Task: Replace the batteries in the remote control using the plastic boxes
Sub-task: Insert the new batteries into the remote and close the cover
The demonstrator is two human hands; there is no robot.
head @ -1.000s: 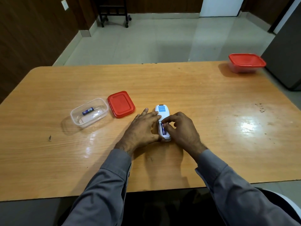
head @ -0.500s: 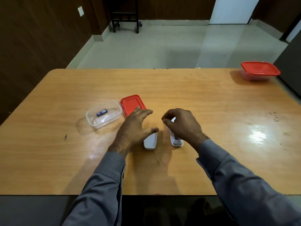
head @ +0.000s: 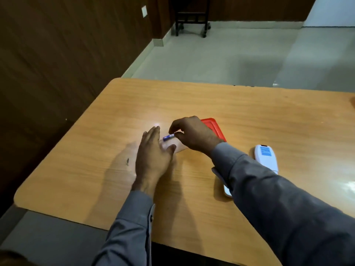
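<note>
My right hand [head: 194, 135] reaches left over the clear plastic box [head: 180, 148], thumb and forefinger pinched on one end of a small blue battery [head: 168, 137]. My left hand [head: 153, 156] lies against the box's near left side with straight, spread fingers and hides most of it. The red lid [head: 216, 129] lies flat just behind my right wrist. The white remote control [head: 266, 157], blue label up, rests on the table to the right. Its white battery cover [head: 227, 190] peeks out from under my right sleeve.
The wooden table [head: 249, 112] has its rounded left corners in view, with the left edge close to my left hand. Beyond it are a tiled floor, a dark wood wall and a dark wheeled stand [head: 192, 20] far back.
The view has swung left. My right hand left the remote and crossed to the clear box, closing on the blue battery. My left hand moved from the remote's cover to the box.
</note>
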